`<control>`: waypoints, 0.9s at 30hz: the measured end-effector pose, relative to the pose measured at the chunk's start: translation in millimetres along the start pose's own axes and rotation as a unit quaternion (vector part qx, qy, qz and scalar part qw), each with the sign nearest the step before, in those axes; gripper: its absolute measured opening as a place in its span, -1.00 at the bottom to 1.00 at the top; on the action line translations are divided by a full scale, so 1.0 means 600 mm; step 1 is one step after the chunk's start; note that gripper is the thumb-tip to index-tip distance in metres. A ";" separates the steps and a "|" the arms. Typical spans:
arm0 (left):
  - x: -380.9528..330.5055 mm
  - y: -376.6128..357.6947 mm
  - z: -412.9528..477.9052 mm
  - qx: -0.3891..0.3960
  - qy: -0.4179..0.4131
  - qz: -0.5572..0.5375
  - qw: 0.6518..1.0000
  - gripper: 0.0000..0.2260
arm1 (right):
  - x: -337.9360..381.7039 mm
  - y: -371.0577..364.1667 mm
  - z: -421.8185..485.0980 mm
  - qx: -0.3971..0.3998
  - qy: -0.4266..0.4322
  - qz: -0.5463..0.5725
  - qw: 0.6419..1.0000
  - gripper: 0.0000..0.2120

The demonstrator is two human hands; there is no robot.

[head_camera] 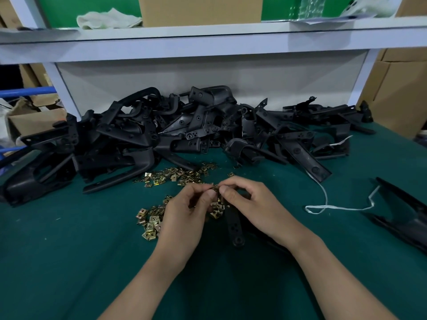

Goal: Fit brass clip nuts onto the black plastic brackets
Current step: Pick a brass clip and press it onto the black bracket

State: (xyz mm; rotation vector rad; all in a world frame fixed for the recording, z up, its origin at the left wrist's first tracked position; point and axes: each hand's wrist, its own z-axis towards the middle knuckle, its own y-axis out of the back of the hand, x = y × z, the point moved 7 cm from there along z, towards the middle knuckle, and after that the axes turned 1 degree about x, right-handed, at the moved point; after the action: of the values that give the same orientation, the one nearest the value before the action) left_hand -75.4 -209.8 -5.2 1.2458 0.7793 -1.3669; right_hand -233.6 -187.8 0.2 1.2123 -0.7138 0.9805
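Both hands meet over the green mat at table centre. My left hand (193, 210) and my right hand (248, 204) pinch one small brass clip nut (216, 187) between thumbs and forefingers. Under my right hand lies a black plastic bracket (235, 228), its flat arm pointing toward me. Loose brass clip nuts (150, 221) lie in a heap left of my hands. A second scatter of brass clip nuts (178, 176) lies just beyond them. A big pile of black brackets (184, 130) fills the back of the table.
A single black bracket (402, 215) lies at the right edge, with a white string (328, 204) looped beside it. A white shelf (208, 35) overhangs the pile and carries a cardboard box (199, 10) and a cloth (108, 18). Cardboard boxes (397, 88) stand right.
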 end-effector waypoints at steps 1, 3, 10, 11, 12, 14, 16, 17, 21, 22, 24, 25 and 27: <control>0.001 0.000 0.000 0.001 0.001 0.000 1.000 -0.93 | 0.000 0.000 0.000 0.000 0.000 -0.002 1.000 -0.78; 0.001 -0.001 0.001 0.003 -0.002 0.003 1.000 -0.91 | 0.002 0.000 0.000 0.000 0.000 0.001 1.000 -0.80; 0.000 -0.006 -0.001 0.020 -0.001 -0.027 0.999 -0.84 | 0.003 -0.002 -0.001 0.008 -0.011 0.018 1.000 -0.85; 0.000 -0.007 -0.001 0.022 -0.001 -0.031 0.999 -0.83 | 0.004 -0.002 -0.002 0.010 -0.012 0.020 1.000 -0.86; -0.001 -0.007 -0.001 0.023 -0.004 -0.032 0.999 -0.83 | 0.004 -0.002 -0.002 0.010 -0.014 0.022 1.000 -0.86; -0.004 -0.008 -0.002 0.026 -0.009 -0.034 0.999 -0.83 | 0.005 -0.001 -0.002 0.010 -0.016 0.024 1.000 -0.86; -0.006 -0.009 -0.003 0.028 -0.011 -0.038 0.999 -0.83 | 0.006 -0.001 -0.002 0.009 -0.016 0.022 1.000 -0.87; -0.006 -0.009 -0.003 0.028 -0.012 -0.038 0.999 -0.83 | 0.006 -0.001 -0.003 0.008 -0.017 0.021 1.000 -0.87; -0.007 -0.010 -0.003 0.027 -0.017 -0.033 0.999 -0.85 | 0.007 0.000 -0.002 0.005 -0.015 0.012 1.000 -0.86; -0.008 -0.009 -0.003 0.025 -0.019 -0.034 0.999 -0.86 | 0.007 0.000 -0.002 0.004 -0.014 0.011 1.000 -0.86; -0.009 -0.008 -0.003 0.022 -0.024 -0.034 0.999 -0.87 | 0.006 0.001 -0.002 0.001 -0.011 0.006 1.000 -0.86; -0.010 -0.008 -0.003 0.021 -0.027 -0.030 0.999 -0.87 | 0.006 0.001 -0.001 0.000 -0.010 0.005 1.000 -0.85; -0.010 -0.007 -0.004 0.023 -0.032 -0.019 0.999 -0.87 | 0.006 0.001 -0.001 -0.001 -0.008 0.005 1.000 -0.82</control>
State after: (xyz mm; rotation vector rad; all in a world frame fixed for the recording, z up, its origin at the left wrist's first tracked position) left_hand -79.8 -204.9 -0.9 1.2222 0.7339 -1.4551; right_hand -232.4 -186.1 3.5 1.2171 -0.7332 0.9801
